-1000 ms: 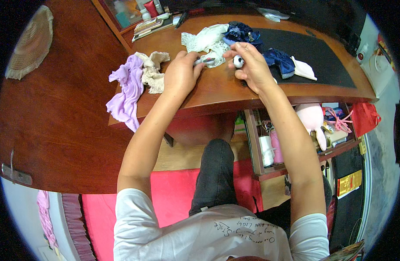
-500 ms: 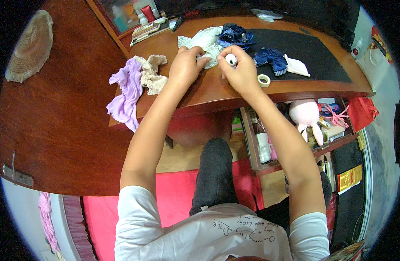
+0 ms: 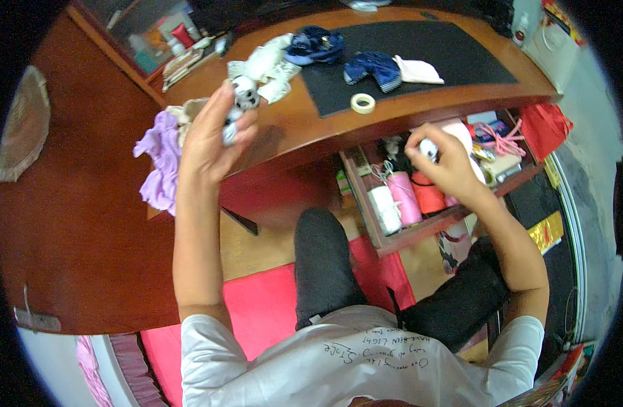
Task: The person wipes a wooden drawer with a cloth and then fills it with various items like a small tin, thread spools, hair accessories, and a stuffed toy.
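Note:
My left hand [image 3: 216,132] is raised at the desk's front edge, fingers curled around small black-and-white pieces. The upper one, a round panda-like head [image 3: 245,93], shows between thumb and fingers, with another pale piece [image 3: 231,127] below it. Over the open drawer [image 3: 372,234], my right hand [image 3: 454,163] pinches a small white round piece with dark marks [image 3: 429,149]; most of it is hidden. Beneath that hand are a white thread spool [image 3: 385,210], a pink thread spool [image 3: 404,198] and an orange-red item [image 3: 428,195]. A pale pink plush toy [image 3: 458,129] is partly covered by the hand.
On the desk lie a tape roll [image 3: 363,103], white lace fabric [image 3: 267,64], navy cloth pieces [image 3: 315,46], a pale pink cloth [image 3: 418,70] and a black mat [image 3: 420,42]. Lilac fabric [image 3: 161,166] hangs over the left edge. A red bag [image 3: 545,132] hangs beside the drawer.
Both hands have left the white lace fabric. My left hand has moved left and lifted, showing the panda-like piece. The right has moved right and down over the drawer. The view has shifted.

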A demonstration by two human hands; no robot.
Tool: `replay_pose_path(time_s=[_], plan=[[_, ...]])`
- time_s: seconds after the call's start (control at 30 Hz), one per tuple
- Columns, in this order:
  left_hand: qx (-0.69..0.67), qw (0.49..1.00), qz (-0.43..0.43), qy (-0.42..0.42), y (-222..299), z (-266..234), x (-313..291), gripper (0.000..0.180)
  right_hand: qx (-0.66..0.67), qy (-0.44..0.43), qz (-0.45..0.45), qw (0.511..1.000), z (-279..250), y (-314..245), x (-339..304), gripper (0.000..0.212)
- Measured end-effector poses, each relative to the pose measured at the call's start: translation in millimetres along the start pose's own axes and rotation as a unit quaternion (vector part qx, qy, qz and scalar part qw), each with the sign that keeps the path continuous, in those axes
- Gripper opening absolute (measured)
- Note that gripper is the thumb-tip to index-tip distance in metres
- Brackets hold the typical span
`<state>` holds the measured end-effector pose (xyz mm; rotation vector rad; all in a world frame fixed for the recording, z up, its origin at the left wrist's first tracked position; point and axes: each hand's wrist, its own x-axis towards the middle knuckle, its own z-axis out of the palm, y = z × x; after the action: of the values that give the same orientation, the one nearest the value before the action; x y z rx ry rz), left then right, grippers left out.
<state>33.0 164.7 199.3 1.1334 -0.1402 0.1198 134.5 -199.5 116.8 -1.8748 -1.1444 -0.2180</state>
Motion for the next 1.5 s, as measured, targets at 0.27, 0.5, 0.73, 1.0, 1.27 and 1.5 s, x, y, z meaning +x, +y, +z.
replay_pose_path(time_s=[0.27, 0.5, 0.73, 1.0, 1.27, 1.5], plan=[[-0.359, 0.843, -0.392, -0.076, -138, 73, -23, 0.043, 0.415, 0.019, 0.426, 0.803, -35, 49, -17, 0.023], [-0.025, 0.953, -0.299, 0.039, -198, 108, 44, 0.024, 0.4, -0.006, 0.467, 0.789, -16, 58, -24, 0.032], [-0.274, 0.899, -0.3, 0.163, -217, 111, 64, 0.023, 0.484, 0.042, 0.442, 0.754, 0, 67, -20, 0.043], [-0.26, 0.927, -0.238, 0.132, -227, 97, 52, 0.029, 0.458, 0.022, 0.444, 0.77, 0, 62, -18, 0.056], [-0.132, 0.967, -0.176, 0.13, -205, 109, 21, 0.036, 0.438, 0.009, 0.418, 0.796, 2, 65, -22, 0.046], [0.395, 0.908, 0.141, 0.005, -175, 120, -17, 0.035, 0.403, -0.006, 0.412, 0.817, -6, 55, -19, 0.044]])
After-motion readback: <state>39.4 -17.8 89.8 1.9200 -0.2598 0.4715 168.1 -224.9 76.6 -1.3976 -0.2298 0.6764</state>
